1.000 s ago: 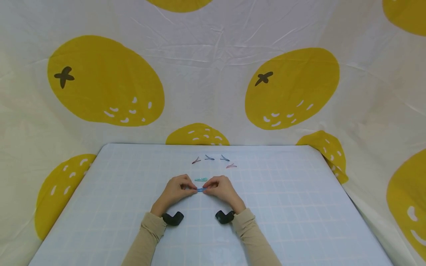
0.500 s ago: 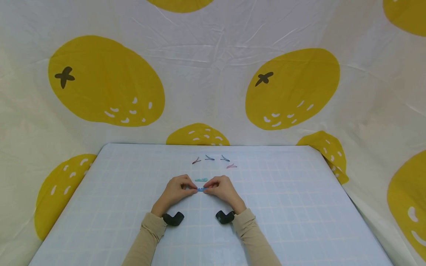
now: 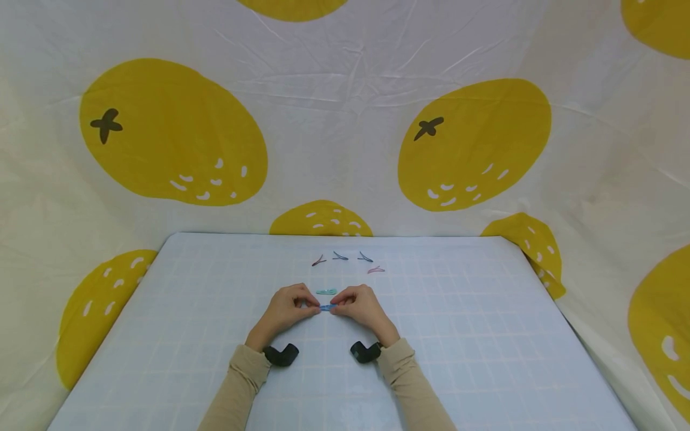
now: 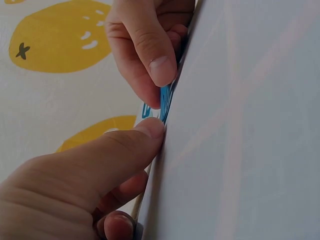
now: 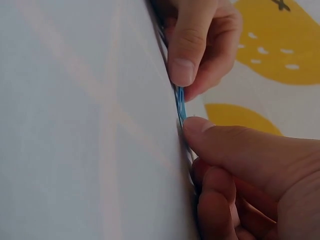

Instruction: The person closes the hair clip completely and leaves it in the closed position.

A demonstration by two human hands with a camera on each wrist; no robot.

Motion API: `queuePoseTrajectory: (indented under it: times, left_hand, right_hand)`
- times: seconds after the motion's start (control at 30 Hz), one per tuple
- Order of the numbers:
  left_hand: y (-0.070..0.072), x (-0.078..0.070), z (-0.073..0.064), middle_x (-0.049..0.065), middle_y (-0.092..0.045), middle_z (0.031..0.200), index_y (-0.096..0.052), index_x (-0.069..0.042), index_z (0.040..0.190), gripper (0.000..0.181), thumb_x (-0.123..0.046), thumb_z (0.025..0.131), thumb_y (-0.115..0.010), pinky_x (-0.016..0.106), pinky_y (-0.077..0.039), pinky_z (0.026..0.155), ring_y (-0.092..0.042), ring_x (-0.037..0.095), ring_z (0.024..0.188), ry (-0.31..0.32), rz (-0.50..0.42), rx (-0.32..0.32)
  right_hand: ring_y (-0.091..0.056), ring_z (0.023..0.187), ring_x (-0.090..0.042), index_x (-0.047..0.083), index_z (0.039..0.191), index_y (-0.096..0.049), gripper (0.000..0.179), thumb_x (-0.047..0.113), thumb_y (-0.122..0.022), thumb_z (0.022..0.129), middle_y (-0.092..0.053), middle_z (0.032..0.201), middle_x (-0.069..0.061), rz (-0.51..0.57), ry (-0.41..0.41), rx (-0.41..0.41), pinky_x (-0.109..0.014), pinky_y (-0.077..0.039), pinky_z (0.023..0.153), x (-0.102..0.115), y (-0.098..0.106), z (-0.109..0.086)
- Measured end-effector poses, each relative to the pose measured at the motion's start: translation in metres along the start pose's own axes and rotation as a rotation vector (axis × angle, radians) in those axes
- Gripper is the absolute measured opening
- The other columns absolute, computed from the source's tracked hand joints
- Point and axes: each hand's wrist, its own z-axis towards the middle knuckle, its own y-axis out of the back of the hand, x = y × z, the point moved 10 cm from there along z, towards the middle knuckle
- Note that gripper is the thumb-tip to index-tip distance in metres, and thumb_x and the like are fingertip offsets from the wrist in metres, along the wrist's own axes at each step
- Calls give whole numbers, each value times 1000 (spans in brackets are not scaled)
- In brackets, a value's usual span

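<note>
A small blue snap hair clip (image 3: 326, 307) lies crosswise between my two hands, low over the table. My left hand (image 3: 289, 306) pinches its left end with thumb and fingers. On the other end, my right hand (image 3: 359, 305) has the same kind of pinch. Only the clip's middle shows; both ends are hidden under fingertips. The blue clip (image 4: 165, 100) also shows between the thumbs in the left wrist view, and the right wrist view has a thin strip of the blue clip (image 5: 181, 100). Just beyond the fingers lies a teal hair clip (image 3: 326, 292).
Toward the back of the pale checked table (image 3: 485, 335) lie several spread hair clips: a dark red clip (image 3: 318, 261), two dark blue ones, the left clip (image 3: 340, 256) and the right clip (image 3: 365, 257), and a pink clip (image 3: 376, 270). A fruit-patterned cloth (image 3: 334, 149) hangs behind.
Both hands stay in place with their pinch on the blue hair clip. Its visible middle looks slightly different from frame to frame; the other clips have not moved.
</note>
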Motion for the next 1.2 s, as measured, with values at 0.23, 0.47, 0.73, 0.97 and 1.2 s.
queuePoseTrajectory:
  times: [0.23,0.47,0.73,0.97,1.2]
  left_hand:
    - [0,0,0,-11,-58,78,-78,-25,85,9,-20,81,-84,26,-36,59,-47,12,65,9,3,2]
    - [0,-1,-1,-10,-58,78,-78,-25,86,10,-20,80,-84,26,-37,59,-47,12,66,5,-9,3]
    - [0,1,-1,-11,-57,77,-78,-24,87,10,-20,80,-84,26,-37,60,-47,13,66,23,-7,11]
    - [0,1,-1,-11,-57,77,-77,-26,86,10,-21,81,-84,25,-36,59,-47,12,66,13,-7,5]
    - [0,-1,0,-11,-58,78,-78,-26,86,10,-19,80,-84,25,-37,59,-46,11,65,-12,-15,3]
  right_hand:
    - [-55,59,-9,11,88,-78,10,13,-83,80,-63,70,4,-5,10,-12,-23,-44,57,0,0,0]
    - [-54,57,-9,9,88,-78,11,12,-83,79,-63,69,3,18,27,-13,-22,-43,56,1,1,-1]
    - [-54,58,-10,9,89,-78,11,13,-83,79,-63,69,3,29,28,-10,-22,-43,56,0,1,0]
    - [-54,57,-9,11,85,-78,8,12,-83,79,-63,68,3,30,23,-12,-22,-42,56,1,1,0]
    - [-53,56,-9,10,86,-77,9,10,-82,79,-63,68,3,42,34,-12,-22,-42,55,2,2,0]
